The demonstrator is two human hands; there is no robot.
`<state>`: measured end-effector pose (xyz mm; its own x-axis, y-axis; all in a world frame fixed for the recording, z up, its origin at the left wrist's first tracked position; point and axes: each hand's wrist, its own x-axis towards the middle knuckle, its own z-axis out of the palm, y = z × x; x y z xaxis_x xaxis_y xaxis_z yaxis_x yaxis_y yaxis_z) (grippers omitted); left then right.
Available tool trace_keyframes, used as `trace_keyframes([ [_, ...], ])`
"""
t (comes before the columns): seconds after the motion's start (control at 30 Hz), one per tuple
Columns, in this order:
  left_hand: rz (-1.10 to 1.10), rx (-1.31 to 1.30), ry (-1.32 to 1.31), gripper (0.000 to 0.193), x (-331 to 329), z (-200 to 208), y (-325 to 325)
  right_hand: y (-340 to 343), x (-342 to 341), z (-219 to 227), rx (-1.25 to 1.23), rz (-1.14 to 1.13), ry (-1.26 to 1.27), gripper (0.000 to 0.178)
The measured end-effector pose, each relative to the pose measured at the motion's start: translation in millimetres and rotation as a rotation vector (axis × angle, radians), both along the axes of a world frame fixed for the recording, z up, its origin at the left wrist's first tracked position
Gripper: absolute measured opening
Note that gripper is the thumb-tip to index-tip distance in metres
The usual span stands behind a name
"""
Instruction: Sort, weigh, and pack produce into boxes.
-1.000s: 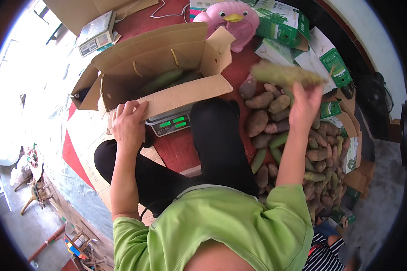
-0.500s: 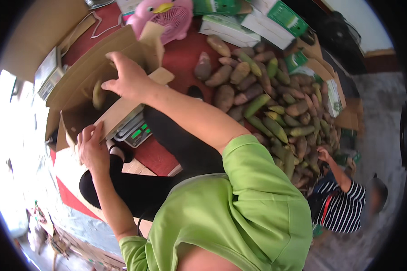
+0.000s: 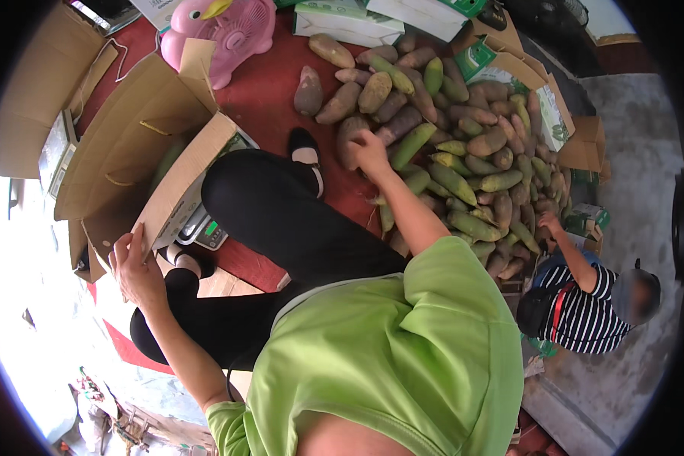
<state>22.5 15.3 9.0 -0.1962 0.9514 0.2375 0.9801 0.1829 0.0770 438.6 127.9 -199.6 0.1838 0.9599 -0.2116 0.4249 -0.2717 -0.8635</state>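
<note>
While holding flap (image 3: 182,178) with left hand (image 3: 139,279), could tip box (image 3: 106,169) by tugging, can't tell right hand (image 3: 373,157) grip on tuber (image 3: 348,135).

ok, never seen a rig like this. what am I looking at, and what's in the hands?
No robot here: two bare hands, filmed by the left of two fisheye cameras worn on the person's head, looking down. Edges bend because the lens is wide.

The left hand holds the near flap of an open carton. The right hand has its fingers at a brown tuber; whether it grips is unclear.

On the red surface lie a pile of brown and green tubers and a pink fan. A scale shows beneath the carton. The striped top at right belongs to someone else.
</note>
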Motion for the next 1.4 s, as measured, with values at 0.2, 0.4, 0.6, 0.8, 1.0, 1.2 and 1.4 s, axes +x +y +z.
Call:
trace_keyframes([
  [0.2, -0.017, 0.020, 0.015, 0.050, -4.6, -6.4, 2.6, -75.3, 100.0, -55.1, -0.179, 0.099, -0.586, 0.025],
  [0.4, 0.004, 0.035, 0.033, 0.052, -1.8, -8.7, 2.6, -88.6, 84.1, -41.6, -0.269, 0.451, -0.990, 0.026],
  [0.6, 0.040, 0.046, 0.006, 0.051, -1.5, -8.5, 0.8, -86.6, 77.3, -56.9, -0.129, 0.778, -1.241, 0.022],
  [0.8, 0.079, 0.026, -0.015, 0.046, 8.6, 4.4, 1.9, -79.5, 83.8, -48.8, -0.167, 0.875, -1.293, 0.023],
  [1.0, 0.001, 0.073, -0.016, 0.035, 3.9, 9.7, 0.6, -79.9, 87.6, -47.8, -0.080, 0.653, -1.147, 0.037],
  [1.2, -0.051, 0.066, -0.008, 0.030, -1.6, 12.2, -5.4, -61.5, 79.9, -24.1, -0.141, 0.315, -0.767, 0.052],
  [1.4, -0.072, 0.021, -0.062, 0.029, -1.0, 18.5, -8.9, -18.2, 84.7, -3.9, 0.060, 0.070, 0.043, 0.045],
])
